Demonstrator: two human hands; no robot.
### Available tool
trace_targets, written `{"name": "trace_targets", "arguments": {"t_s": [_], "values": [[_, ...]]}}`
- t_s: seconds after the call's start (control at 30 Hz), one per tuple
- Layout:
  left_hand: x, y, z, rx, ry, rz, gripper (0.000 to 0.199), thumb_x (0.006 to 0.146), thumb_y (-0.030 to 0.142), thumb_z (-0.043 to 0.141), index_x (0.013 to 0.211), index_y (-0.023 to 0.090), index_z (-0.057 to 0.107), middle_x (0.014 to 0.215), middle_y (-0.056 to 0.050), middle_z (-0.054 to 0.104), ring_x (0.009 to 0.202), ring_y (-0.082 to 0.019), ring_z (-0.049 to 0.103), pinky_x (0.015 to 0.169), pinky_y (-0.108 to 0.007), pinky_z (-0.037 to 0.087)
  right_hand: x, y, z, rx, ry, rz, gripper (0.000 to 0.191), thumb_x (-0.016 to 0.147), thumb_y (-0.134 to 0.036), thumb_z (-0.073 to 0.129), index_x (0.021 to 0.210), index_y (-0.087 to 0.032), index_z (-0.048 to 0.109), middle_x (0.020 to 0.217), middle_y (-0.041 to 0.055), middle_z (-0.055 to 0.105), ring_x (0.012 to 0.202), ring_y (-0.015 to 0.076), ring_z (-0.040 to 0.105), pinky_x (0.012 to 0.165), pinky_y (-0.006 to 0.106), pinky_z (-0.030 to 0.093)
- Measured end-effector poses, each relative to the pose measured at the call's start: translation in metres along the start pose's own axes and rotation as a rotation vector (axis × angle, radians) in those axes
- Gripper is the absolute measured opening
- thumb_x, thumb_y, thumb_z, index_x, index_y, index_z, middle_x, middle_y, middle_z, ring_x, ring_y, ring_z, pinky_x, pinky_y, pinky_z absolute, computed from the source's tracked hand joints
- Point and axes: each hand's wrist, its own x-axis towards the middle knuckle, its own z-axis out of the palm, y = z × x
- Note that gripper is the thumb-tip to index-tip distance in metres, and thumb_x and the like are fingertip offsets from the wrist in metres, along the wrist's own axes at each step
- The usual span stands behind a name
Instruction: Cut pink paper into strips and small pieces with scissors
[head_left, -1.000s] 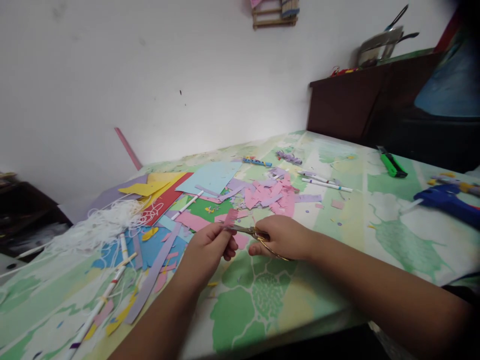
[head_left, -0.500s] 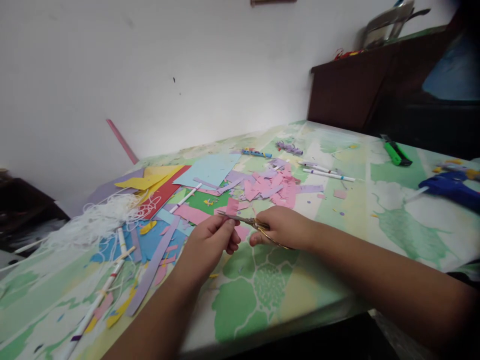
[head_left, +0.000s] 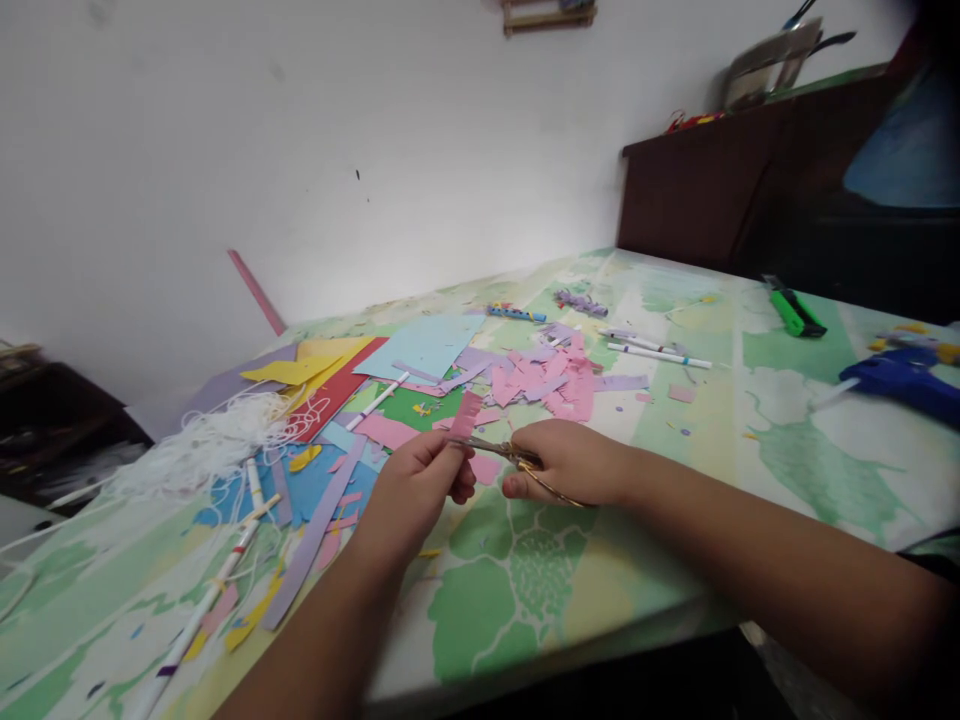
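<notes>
My left hand [head_left: 427,475] pinches a small pink paper strip [head_left: 466,412] between thumb and fingers. Short cuts show along one edge of the strip, which stands up above the fingertips. My right hand [head_left: 566,460] is closed round the gold handles of a pair of scissors [head_left: 495,447]. The blades point left and lie across the strip, right at the left fingertips. Just beyond the hands is a heap of pink and purple paper scraps [head_left: 559,375]. A green sheet [head_left: 409,402] lies partly under the scraps.
Left of the hands are tangled white string [head_left: 232,430], coloured paper sheets [head_left: 420,347], a purple strip [head_left: 315,540] and white paper sticks [head_left: 202,590]. To the right lie a green box cutter [head_left: 795,308], a blue glue gun [head_left: 907,380] and more white sticks [head_left: 660,354]. A wall stands behind the table.
More of the pink strip now stands above my left fingertips, and its cut edge shows. The scissors stay at the strip. The whole view has shifted slightly.
</notes>
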Motion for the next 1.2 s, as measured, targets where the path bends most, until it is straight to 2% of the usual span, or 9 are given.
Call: {"name": "trace_targets", "arguments": {"t_s": [0.37, 0.53, 0.7, 0.97, 1.2], "values": [[-0.002, 0.004, 0.002, 0.182, -0.032, 0.019, 0.026, 0.069, 0.023, 0.040, 0.045, 0.018, 0.049, 0.045, 0.003, 0.051, 0.050, -0.010, 0.046, 0.053, -0.021, 0.035, -0.003, -0.005, -0.002, -0.017, -0.004, -0.006, 0.049, 0.067, -0.061, 0.030, 0.068, -0.015, 0.048, 0.059, 0.0012, 0.048, 0.049, 0.0096, 0.037, 0.043, 0.020, 0.022], [-0.005, 0.012, 0.007, 0.066, 0.130, -0.013, 0.029, 0.070, 0.024, 0.039, 0.042, 0.018, 0.046, 0.039, 0.003, 0.046, 0.042, -0.009, 0.041, 0.045, -0.020, 0.033, -0.003, -0.003, -0.004, -0.008, 0.033, 0.013, 0.048, 0.068, -0.060, 0.029, 0.070, -0.016, 0.048, 0.061, 0.0016, 0.049, 0.050, 0.0096, 0.039, 0.044, 0.020, 0.022], [-0.007, 0.015, 0.008, 0.095, 0.234, 0.002, 0.028, 0.071, 0.027, 0.039, 0.048, 0.017, 0.049, 0.042, 0.002, 0.047, 0.041, -0.009, 0.039, 0.042, -0.021, 0.030, -0.003, -0.003, -0.004, 0.001, 0.008, 0.029, 0.048, 0.068, -0.060, 0.030, 0.070, -0.016, 0.048, 0.062, 0.0016, 0.050, 0.051, 0.0097, 0.039, 0.044, 0.020, 0.023], [-0.005, 0.013, 0.010, 0.140, 0.205, 0.044, 0.026, 0.069, 0.023, 0.041, 0.044, 0.018, 0.046, 0.041, 0.004, 0.046, 0.039, -0.008, 0.038, 0.041, -0.020, 0.030, -0.002, -0.004, -0.002, 0.035, -0.002, 0.022, 0.049, 0.067, -0.062, 0.029, 0.069, -0.016, 0.048, 0.061, 0.0016, 0.050, 0.049, 0.0097, 0.039, 0.042, 0.020, 0.023], [-0.003, 0.006, 0.005, 0.149, 0.086, 0.062, 0.025, 0.071, 0.028, 0.042, 0.050, 0.017, 0.049, 0.046, 0.004, 0.050, 0.043, -0.008, 0.044, 0.045, -0.020, 0.034, 0.000, -0.001, 0.000, 0.019, 0.001, 0.008, 0.049, 0.067, -0.061, 0.030, 0.067, -0.015, 0.048, 0.059, 0.0009, 0.048, 0.048, 0.0087, 0.038, 0.042, 0.020, 0.022]]}}
